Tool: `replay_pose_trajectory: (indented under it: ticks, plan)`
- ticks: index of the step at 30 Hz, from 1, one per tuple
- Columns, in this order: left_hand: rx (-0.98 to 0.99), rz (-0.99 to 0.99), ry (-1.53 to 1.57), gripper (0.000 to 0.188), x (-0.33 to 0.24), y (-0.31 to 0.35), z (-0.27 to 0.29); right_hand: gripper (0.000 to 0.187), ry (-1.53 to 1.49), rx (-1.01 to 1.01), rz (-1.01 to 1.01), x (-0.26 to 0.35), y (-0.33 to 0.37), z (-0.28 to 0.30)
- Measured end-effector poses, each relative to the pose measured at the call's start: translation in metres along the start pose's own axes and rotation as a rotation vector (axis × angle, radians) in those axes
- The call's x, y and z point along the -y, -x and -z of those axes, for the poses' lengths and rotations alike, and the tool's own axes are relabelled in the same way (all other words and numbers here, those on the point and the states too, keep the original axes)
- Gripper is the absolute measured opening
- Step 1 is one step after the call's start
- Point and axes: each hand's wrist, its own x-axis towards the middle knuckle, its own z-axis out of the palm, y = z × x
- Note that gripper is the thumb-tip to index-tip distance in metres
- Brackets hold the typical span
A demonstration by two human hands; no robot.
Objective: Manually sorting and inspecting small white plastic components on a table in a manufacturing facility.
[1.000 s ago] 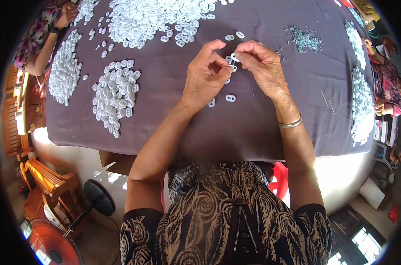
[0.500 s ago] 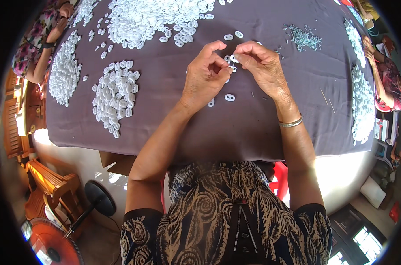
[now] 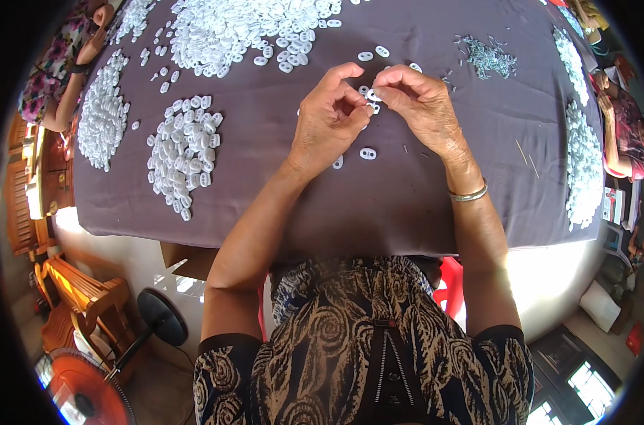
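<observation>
My left hand (image 3: 329,124) and my right hand (image 3: 421,106) meet over the middle of a table covered by a dark purple cloth (image 3: 379,205). Between their fingertips sits a small white plastic piece (image 3: 371,95), pinched from both sides. A few more of these white oval pieces lie under and beside the hands, one with two holes (image 3: 367,153) just below them. My right wrist wears a silver bangle (image 3: 469,195).
Heaps of white pieces lie at the left (image 3: 180,152), far left (image 3: 102,117), top (image 3: 251,28) and right edge (image 3: 583,159). A small pile of thin metal pins (image 3: 486,58) is at upper right. Other people sit at the left (image 3: 56,71) and right (image 3: 623,127). A fan (image 3: 81,389) stands on the floor.
Both hands have stayed together over the same spot; the fingers shifted slightly around the small white piece.
</observation>
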Motion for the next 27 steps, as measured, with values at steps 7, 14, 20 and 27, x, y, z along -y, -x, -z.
replay_pose_trajectory:
  ticks: [7,14,20,27]
  plan:
    - [0.006,0.025,-0.009,0.046,-0.002,-0.001,0.002,0.004,-0.005,0.045,-0.027,0.0,0.003,-0.002]
    - [-0.003,0.093,0.185,0.046,-0.005,-0.003,0.004,0.019,-0.109,0.109,-0.003,-0.006,0.007,-0.001]
    - [0.067,0.228,0.279,0.044,-0.013,-0.002,0.01,0.028,0.063,0.111,0.029,-0.003,0.009,-0.001]
    - [0.109,0.229,0.238,0.037,-0.016,-0.002,0.012,0.03,0.082,0.094,0.155,-0.001,0.01,-0.002]
